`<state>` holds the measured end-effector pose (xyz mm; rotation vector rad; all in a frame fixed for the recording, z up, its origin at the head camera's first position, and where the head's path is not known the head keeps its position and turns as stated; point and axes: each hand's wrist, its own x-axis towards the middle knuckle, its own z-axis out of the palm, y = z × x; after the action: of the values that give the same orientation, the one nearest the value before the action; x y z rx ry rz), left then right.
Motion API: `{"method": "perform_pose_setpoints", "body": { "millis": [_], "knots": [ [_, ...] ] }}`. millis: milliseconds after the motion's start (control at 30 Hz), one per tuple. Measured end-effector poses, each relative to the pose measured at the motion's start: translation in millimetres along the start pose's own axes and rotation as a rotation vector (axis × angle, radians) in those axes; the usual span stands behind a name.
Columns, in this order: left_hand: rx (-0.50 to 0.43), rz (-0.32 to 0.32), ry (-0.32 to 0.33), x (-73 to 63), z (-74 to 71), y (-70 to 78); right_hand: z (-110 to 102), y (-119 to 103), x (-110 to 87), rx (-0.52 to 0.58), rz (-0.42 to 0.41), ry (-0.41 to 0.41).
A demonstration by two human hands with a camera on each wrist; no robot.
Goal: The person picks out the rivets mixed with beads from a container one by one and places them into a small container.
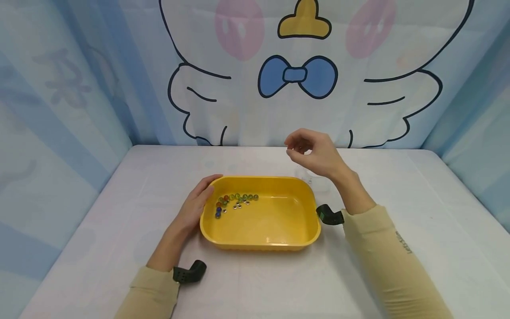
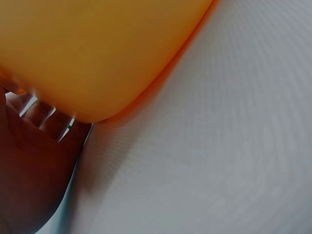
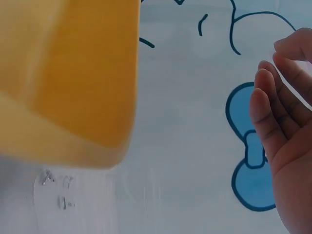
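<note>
A yellow plastic tray (image 1: pixel 275 226) stands on the table, seen also as a large yellow wall (image 3: pixel 87 97) in the right wrist view. My left hand (image 1: pixel 195 204) grips its left end, thumb at the rim and fingers along the outside. Glass marbles (image 1: pixel 245 197), green, orange and blue, lie in the tray's left part beside several small whitish beads (image 1: pixel 237 205) with dark spots. My right hand (image 1: pixel 312 150) is raised beyond the tray's far right corner, thumb and forefinger tips close together. Whether something tiny is between them cannot be made out.
Behind the tray's far right corner, a clear container (image 1: pixel 318 183) with dark print stands on the white-covered table (image 1: pixel 255 283), partly hidden by my right arm. A cartoon-printed curtain (image 1: pixel 255 110) rises at the table's back edge, with blue-and-white cloth on both sides.
</note>
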<state>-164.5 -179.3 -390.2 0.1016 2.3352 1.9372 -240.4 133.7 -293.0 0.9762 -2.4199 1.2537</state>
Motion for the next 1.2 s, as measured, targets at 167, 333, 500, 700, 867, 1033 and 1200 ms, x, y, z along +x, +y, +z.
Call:
{"method": "perform_pose_setpoints", "body": {
  "millis": [167, 333, 500, 700, 867, 1033, 1200],
  "knots": [
    [0.002, 0.008, 0.0, 0.0, -0.1, -0.8, 9, -4, 5.9, 0.027, -0.024, -0.01],
    [-0.001, 0.011, -0.001, 0.5, -1.2, -1.2, 20, -9, 10.1, 0.05, -0.032, -0.028],
    [0.004, 0.01, -0.004, 0.6, -2.0, -1.4, 32, -13, 12.5, 0.066, -0.053, -0.047],
    [0.004, 0.008, -0.007, 0.4, -2.4, -2.1, 47, -13, 13.8, 0.076, -0.057, -0.084],
    [0.012, 0.018, -0.008, 0.6, -3.1, -2.0, 57, -15, 14.9, 0.071, -0.036, -0.116],
    [0.01, 0.014, -0.008, -0.1, -3.0, -2.0, 63, -17, 14.7, 0.071, -0.01, -0.143],
    [0.009, 0.015, -0.011, 0.6, -3.7, -2.1, 67, -17, 14.6, 0.068, 0.008, -0.17]
  ]
}}
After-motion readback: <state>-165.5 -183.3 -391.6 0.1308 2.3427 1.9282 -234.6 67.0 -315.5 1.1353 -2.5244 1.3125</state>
